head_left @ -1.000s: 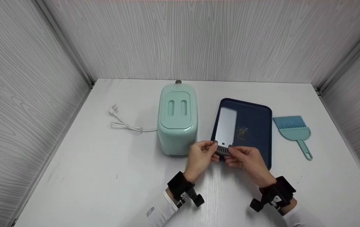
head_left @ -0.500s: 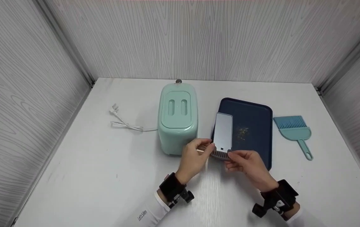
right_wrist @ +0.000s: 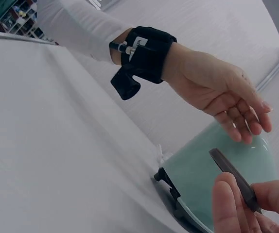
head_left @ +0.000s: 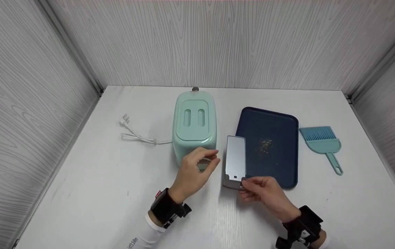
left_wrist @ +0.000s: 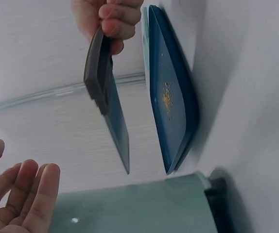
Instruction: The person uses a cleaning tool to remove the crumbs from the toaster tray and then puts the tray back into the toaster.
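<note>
My right hand [head_left: 268, 195] pinches a toaster's crumb tray [head_left: 236, 155] by the right side of its grey slotted end. The tray's silvery plate points away from me and is held above the table, at the left edge of a navy tray [head_left: 273, 121]. In the left wrist view the crumb tray [left_wrist: 117, 124] appears edge-on, apart from the navy tray. My left hand [head_left: 190, 174] holds nothing; its thumb and fingers are apart, in front of the mint-green toaster [head_left: 194, 121]. The right wrist view shows its loosely bent fingers beside the toaster [right_wrist: 202, 179].
Golden crumbs [head_left: 265, 145] lie in the middle of the navy tray. A teal hand brush [head_left: 323, 147] rests to its right. From the toaster's left side a white power cord [head_left: 138, 138] runs to its plug. White wood-grain panels [head_left: 197, 45] enclose the table.
The crumb tray has moved left and toward me, off most of the navy tray. My left hand has let go of it and drawn back left; my right hand keeps its pinch.
</note>
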Motion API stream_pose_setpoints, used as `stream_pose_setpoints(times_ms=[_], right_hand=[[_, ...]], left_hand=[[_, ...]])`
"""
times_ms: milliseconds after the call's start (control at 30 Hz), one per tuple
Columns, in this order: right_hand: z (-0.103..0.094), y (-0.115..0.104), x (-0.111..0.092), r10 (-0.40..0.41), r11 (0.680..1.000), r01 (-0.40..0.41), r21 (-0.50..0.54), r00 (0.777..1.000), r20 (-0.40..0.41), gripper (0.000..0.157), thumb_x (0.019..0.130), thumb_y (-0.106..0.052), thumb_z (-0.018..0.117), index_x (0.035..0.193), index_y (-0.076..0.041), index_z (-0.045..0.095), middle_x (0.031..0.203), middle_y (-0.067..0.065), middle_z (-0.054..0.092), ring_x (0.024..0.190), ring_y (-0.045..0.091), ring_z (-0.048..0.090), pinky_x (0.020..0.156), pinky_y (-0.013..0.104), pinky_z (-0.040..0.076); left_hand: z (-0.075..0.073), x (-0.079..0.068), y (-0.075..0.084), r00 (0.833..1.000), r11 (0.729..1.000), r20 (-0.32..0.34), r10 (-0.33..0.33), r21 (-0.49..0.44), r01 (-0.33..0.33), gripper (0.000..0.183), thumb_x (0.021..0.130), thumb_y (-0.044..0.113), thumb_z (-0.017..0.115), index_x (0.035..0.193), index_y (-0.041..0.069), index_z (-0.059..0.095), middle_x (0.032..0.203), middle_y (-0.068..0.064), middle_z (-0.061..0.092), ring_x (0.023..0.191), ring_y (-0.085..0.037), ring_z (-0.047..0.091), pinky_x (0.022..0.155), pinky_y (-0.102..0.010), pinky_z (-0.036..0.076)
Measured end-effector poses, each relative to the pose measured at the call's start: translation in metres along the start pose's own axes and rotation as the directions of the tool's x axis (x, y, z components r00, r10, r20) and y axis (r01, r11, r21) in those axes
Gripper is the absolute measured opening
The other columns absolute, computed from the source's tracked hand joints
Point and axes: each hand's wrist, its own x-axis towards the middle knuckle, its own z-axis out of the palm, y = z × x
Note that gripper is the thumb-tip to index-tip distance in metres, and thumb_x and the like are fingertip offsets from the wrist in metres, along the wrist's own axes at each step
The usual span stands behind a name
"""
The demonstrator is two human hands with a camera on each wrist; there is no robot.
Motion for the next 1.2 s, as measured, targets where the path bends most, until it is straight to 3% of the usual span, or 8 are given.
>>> stream_pose_setpoints(times_ms=[100,233,500,667,933,1200], right_hand=[[0.007,0.004,-0.003,0.013,1.0,-0.014,0.011,1.0,0.025,0.035,0.099,-0.02,0.072,0.12,0.008,0.068,0.096,0.01,0.077,0.086,0.015,0.075,0.082,0.032,0.066],[0.015,0.01,-0.005,0.01,1.0,-0.011,0.008,0.999,0.052,0.03,0.1,-0.017,0.07,0.117,0.009,0.069,0.095,0.01,0.077,0.084,0.015,0.075,0.08,0.03,0.066],[0.023,0.024,-0.01,0.025,1.0,-0.026,0.007,0.995,0.092,0.026,0.101,-0.014,0.068,0.114,0.009,0.07,0.093,0.012,0.078,0.083,0.016,0.076,0.078,0.031,0.067],[0.028,0.031,-0.012,0.046,0.999,-0.049,0.013,0.991,0.129,0.027,0.1,-0.013,0.07,0.112,0.011,0.07,0.093,0.013,0.078,0.085,0.016,0.077,0.079,0.031,0.067],[0.033,0.041,-0.014,0.024,0.997,-0.039,0.071,0.978,0.208,0.025,0.1,-0.008,0.068,0.111,0.015,0.068,0.092,0.018,0.078,0.085,0.017,0.077,0.079,0.03,0.066],[0.037,0.045,-0.017,0.031,0.995,-0.054,0.085,0.968,0.251,0.024,0.1,-0.006,0.067,0.11,0.016,0.067,0.094,0.02,0.077,0.085,0.017,0.077,0.078,0.029,0.066]], left_hand=[[-0.012,0.002,-0.001,0.995,0.993,-0.038,0.097,0.072,-0.094,0.021,0.094,0.007,0.076,0.114,-0.001,0.073,0.105,-0.007,0.072,0.098,-0.018,0.069,0.084,-0.029,0.063],[-0.026,0.003,-0.004,0.986,0.973,-0.061,0.156,0.182,-0.143,0.022,0.093,0.007,0.077,0.113,0.0,0.074,0.108,-0.006,0.07,0.108,-0.02,0.064,0.093,-0.035,0.059],[-0.046,0.006,-0.023,0.983,0.936,-0.057,0.177,0.317,-0.15,0.025,0.092,0.011,0.079,0.115,0.003,0.075,0.122,-0.009,0.069,0.133,-0.03,0.054,0.121,-0.047,0.039],[-0.056,0.009,-0.036,0.986,0.922,-0.021,0.165,0.358,-0.146,0.034,0.091,0.018,0.081,0.121,0.003,0.073,0.135,-0.013,0.065,0.143,-0.033,0.047,0.128,-0.051,0.028],[-0.064,0.012,-0.048,0.987,0.923,0.015,0.161,0.351,-0.156,0.051,0.089,0.022,0.085,0.131,0.001,0.068,0.147,-0.018,0.058,0.147,-0.038,0.042,0.127,-0.051,0.031],[-0.065,0.012,-0.05,0.989,0.926,0.009,0.149,0.35,-0.143,0.051,0.087,0.018,0.086,0.131,0.001,0.068,0.148,-0.018,0.056,0.146,-0.038,0.043,0.122,-0.052,0.039]])
